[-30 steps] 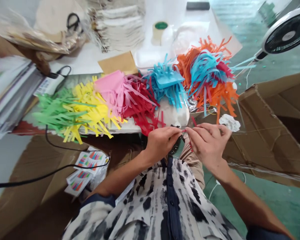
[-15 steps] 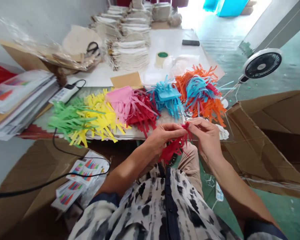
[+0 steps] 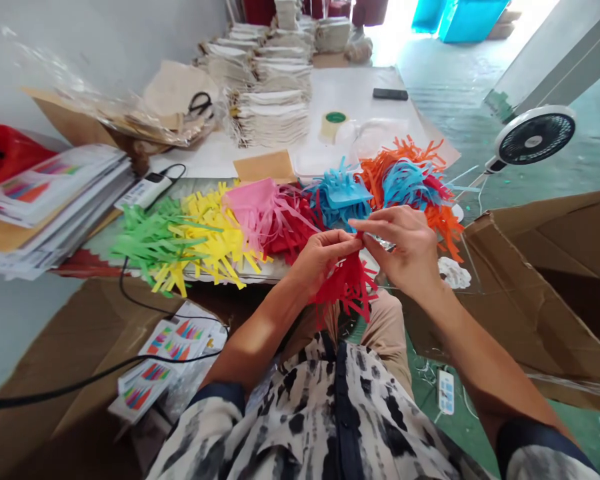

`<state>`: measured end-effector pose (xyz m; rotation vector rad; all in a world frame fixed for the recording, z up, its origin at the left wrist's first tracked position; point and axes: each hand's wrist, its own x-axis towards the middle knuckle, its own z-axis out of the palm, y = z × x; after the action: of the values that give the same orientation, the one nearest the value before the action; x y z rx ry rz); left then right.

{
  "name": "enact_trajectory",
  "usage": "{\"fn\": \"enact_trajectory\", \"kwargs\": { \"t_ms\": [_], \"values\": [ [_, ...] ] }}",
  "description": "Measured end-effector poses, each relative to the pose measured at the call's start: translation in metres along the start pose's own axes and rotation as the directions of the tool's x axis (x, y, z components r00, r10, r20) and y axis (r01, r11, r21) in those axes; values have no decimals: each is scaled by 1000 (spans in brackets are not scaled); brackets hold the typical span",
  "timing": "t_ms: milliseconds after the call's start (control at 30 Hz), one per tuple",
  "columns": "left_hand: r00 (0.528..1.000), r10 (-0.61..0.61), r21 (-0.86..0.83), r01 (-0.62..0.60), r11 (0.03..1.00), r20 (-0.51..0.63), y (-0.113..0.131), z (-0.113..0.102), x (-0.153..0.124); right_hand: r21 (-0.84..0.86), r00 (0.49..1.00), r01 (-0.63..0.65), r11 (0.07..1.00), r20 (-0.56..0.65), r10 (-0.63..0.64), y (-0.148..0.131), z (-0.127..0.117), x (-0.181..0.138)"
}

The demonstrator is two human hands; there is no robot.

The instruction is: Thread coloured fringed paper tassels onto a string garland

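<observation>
My left hand and my right hand meet in front of my chest, both pinching the top of a red fringed paper piece that hangs down between them. Its cut strips dangle over my lap. Just beyond my hands, along the table's near edge, lie piles of fringed paper: green, yellow, pink, red, blue and orange.
An open cardboard box stands at my right, with a small fan behind it. Printed sheets are stacked at the left. A black cable crosses brown cardboard below. A tape roll, a phone and cloth stacks sit farther back.
My hands have risen from lap height toward the table edge, and the red fringed piece has come into view hanging from them. My head has tilted up, showing more of the room.
</observation>
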<state>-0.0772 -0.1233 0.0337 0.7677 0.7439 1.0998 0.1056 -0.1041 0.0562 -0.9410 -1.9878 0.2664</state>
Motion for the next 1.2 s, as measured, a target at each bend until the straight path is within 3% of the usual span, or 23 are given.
{"fn": "enact_trajectory", "kwargs": {
  "t_ms": [100,200,267,367,467,567,667,767,833,933,1067,1200],
  "values": [
    [999,35,40,-35,999,-11,-2,-5,-2,-130,992,127,983,21,-125,-1,-1,3],
    [995,103,136,-101,985,-10,-2,-9,-2,22,1000,-23,999,-18,23,-3,2,6],
    [989,150,184,-149,972,9,3,-10,-1,200,985,-169,965,22,168,-4,2,12],
    [967,256,173,-251,953,-8,15,-9,3,515,948,-317,796,176,264,-5,4,22],
    [916,395,125,-385,914,-65,30,-6,8,688,926,-376,621,301,227,-8,18,21],
    [854,504,96,-495,863,-128,47,-7,14,595,913,-398,698,332,238,-9,41,2],
    [791,575,39,-581,813,-210,61,-15,15,466,850,-468,751,471,236,-3,52,-27],
    [796,567,44,-571,820,-212,65,-24,8,411,778,-420,809,622,87,7,39,-41],
    [847,504,115,-491,863,-169,59,-26,3,342,837,-373,862,525,154,12,24,-35],
    [898,429,227,-400,888,-97,41,-23,-1,334,914,-384,861,267,304,10,8,-10],
    [916,401,337,-376,863,-5,22,-18,3,397,928,-372,839,162,335,-2,14,19],
    [948,313,321,-277,906,-66,10,-25,5,323,930,-367,872,118,347,-5,36,23]
  ]
}}
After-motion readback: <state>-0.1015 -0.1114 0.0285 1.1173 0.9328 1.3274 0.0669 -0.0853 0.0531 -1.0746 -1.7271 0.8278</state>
